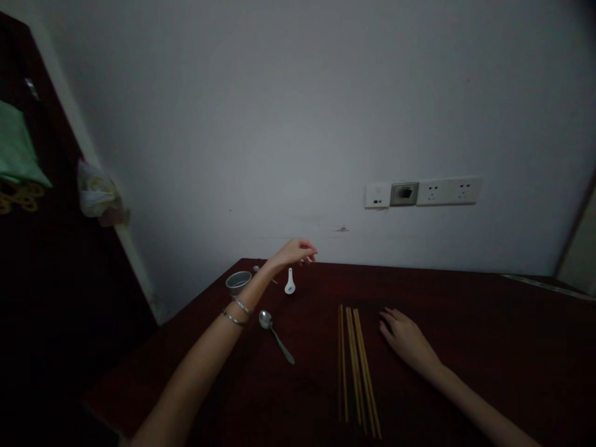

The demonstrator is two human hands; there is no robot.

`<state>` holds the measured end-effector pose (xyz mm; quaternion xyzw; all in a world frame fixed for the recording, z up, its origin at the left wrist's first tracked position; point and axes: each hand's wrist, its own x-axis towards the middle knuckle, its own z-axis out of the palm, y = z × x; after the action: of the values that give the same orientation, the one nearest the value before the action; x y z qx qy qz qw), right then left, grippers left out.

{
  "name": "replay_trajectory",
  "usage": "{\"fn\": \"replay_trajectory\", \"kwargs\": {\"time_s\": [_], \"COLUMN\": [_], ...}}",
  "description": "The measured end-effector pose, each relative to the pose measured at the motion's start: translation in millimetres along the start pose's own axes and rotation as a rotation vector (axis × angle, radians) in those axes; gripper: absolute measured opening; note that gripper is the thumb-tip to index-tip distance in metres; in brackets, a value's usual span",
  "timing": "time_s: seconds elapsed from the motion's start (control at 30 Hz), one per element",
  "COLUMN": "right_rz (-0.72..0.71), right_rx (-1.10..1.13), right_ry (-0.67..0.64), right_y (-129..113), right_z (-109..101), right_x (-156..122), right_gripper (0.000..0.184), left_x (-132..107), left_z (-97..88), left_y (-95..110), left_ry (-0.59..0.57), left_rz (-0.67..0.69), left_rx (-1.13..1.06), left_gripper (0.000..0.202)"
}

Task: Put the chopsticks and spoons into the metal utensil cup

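My left hand hovers above the far edge of the dark red table, fingers loosely apart and pointing down, holding nothing. Just below it lies a white ceramic spoon. A metal spoon lies nearer, beside my left forearm, which wears two thin bangles. My right hand rests flat on the table, fingers stretched out, right of several wooden chopsticks laid side by side. A small grey cup stands at the table's far left.
A white wall rises behind the table, with a row of sockets. Another metal utensil lies behind the cup. A dark cabinet with a green cloth and a plastic bag stands at the left.
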<state>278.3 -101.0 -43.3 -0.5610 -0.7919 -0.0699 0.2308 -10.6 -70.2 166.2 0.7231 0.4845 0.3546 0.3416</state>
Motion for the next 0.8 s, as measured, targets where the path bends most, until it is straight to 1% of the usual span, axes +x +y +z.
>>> {"fn": "replay_trajectory", "kwargs": {"time_s": [0.07, 0.13, 0.2, 0.3, 0.4, 0.57, 0.7, 0.8], "right_rz": [-0.014, -0.03, -0.042, -0.05, -0.047, -0.045, -0.042, -0.052], "right_rx": [-0.023, -0.043, -0.057, -0.055, -0.038, -0.016, -0.015, -0.025], "right_ry": [0.006, 0.012, 0.025, 0.058, 0.082, 0.105, 0.109, 0.107], "right_y": [1, 2, 5, 10, 15, 22, 25, 24], "right_z": [2, 5, 10, 18, 28, 39, 40, 37], "right_x": [-1, 0, 0, 0, 0, 0, -1, -2], "right_gripper": [0.041, 0.041, 0.042, 0.043, 0.043, 0.042, 0.043, 0.044], "left_x": [17, 32, 42, 45, 41, 38, 37, 36], "left_z": [-29.9, -55.3, -74.1, -89.3, -92.6, -88.2, -82.6, -77.2], "left_y": [-8, -22, -39, -67, -93, -129, -150, -160], "left_ry": [-0.007, 0.047, 0.084, 0.094, 0.07, 0.019, -0.036, -0.113], "left_rz": [-0.03, -0.049, -0.082, -0.142, -0.188, -0.263, -0.32, -0.349], "left_rx": [0.313, 0.623, 0.714, 0.789, 0.857, 0.983, 1.11, 1.228], "left_gripper": [0.005, 0.011, 0.022, 0.031, 0.033, 0.03, 0.018, 0.011]}}
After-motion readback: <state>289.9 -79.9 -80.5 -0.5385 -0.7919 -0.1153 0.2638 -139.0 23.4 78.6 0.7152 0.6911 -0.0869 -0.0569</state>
